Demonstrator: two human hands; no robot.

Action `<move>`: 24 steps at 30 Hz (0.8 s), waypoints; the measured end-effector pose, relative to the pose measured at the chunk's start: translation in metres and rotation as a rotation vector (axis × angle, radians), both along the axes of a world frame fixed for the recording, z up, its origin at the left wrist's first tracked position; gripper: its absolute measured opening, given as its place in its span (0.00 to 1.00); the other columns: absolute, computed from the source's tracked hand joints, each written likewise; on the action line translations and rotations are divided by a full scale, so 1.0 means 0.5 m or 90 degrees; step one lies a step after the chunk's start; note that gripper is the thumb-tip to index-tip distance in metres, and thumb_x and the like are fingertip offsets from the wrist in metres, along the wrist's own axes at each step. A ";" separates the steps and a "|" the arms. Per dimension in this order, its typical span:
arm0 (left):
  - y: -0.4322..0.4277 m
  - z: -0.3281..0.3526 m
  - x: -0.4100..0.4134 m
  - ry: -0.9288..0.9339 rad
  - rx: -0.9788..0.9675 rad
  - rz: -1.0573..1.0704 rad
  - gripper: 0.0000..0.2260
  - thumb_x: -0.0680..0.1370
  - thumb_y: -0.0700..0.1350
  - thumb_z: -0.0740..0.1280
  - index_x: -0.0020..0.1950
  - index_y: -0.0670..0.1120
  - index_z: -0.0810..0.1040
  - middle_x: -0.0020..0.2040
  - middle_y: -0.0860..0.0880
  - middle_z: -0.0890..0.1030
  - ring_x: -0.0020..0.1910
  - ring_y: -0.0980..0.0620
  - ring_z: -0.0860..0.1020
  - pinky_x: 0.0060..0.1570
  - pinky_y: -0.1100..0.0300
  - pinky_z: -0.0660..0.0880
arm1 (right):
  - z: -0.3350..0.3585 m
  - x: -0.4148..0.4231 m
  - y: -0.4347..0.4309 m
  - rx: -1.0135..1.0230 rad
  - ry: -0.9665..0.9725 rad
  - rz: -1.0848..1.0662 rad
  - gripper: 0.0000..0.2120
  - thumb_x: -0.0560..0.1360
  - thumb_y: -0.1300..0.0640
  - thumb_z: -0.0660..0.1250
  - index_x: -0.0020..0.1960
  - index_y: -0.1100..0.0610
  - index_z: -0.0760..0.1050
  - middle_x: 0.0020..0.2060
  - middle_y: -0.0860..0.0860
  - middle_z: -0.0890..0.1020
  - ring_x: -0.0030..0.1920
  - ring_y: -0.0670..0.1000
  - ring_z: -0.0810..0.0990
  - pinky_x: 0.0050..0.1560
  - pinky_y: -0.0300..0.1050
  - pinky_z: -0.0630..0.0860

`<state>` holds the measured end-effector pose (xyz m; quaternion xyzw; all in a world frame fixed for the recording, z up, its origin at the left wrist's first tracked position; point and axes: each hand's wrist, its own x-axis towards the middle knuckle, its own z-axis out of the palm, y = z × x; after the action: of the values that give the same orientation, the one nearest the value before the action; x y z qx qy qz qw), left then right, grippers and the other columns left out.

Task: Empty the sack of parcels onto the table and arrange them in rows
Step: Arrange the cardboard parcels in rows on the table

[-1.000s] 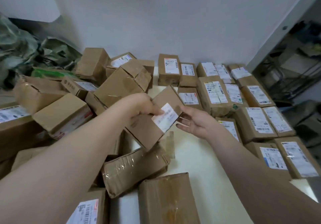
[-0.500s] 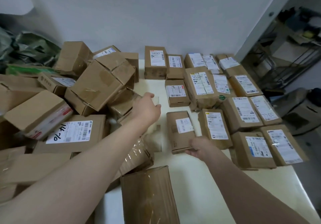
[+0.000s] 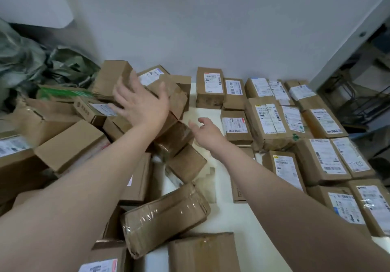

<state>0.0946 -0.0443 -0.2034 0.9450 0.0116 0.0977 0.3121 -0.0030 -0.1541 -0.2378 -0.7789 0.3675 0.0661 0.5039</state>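
Tabletop: white, set against a pale wall, bare in our middle strip.
Left hand: our fingers spread wide, gripping nothing, raised over the loose heap of parcels on the left.
Right hand: slack and unclosed, empty, just beside a taped parcel.
Rows: labelled parcels lie side by side on the right.
Sack: green, crumpled, far left behind the heap.

Brown cardboard parcels, white labels up, lie in rows on the table's right; others sit heaped left, beside a crumpled green sack.
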 end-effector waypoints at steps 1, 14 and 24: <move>0.013 -0.003 0.020 0.077 -0.053 0.055 0.30 0.78 0.64 0.55 0.76 0.51 0.62 0.76 0.44 0.58 0.76 0.42 0.55 0.73 0.40 0.49 | 0.005 0.020 0.005 0.024 -0.018 -0.022 0.29 0.80 0.38 0.57 0.76 0.50 0.60 0.73 0.53 0.68 0.70 0.58 0.69 0.69 0.53 0.68; 0.045 0.027 0.000 0.133 -0.333 0.104 0.14 0.73 0.52 0.63 0.58 0.52 0.72 0.63 0.46 0.71 0.64 0.44 0.67 0.62 0.51 0.65 | 0.043 0.077 -0.023 0.418 -0.156 -0.238 0.42 0.69 0.22 0.54 0.64 0.56 0.71 0.61 0.55 0.80 0.60 0.59 0.80 0.63 0.64 0.74; -0.094 0.024 -0.116 -0.093 -0.384 -0.141 0.12 0.74 0.42 0.63 0.58 0.48 0.73 0.52 0.53 0.74 0.49 0.54 0.74 0.53 0.58 0.69 | 0.028 -0.044 -0.156 0.488 -0.210 -0.307 0.22 0.73 0.39 0.65 0.61 0.50 0.78 0.56 0.54 0.85 0.58 0.59 0.82 0.59 0.61 0.76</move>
<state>0.0365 -0.0916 -0.1915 0.7960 -0.0856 0.1226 0.5866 -0.0249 -0.2322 -0.2236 -0.4295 0.4021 -0.0466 0.8073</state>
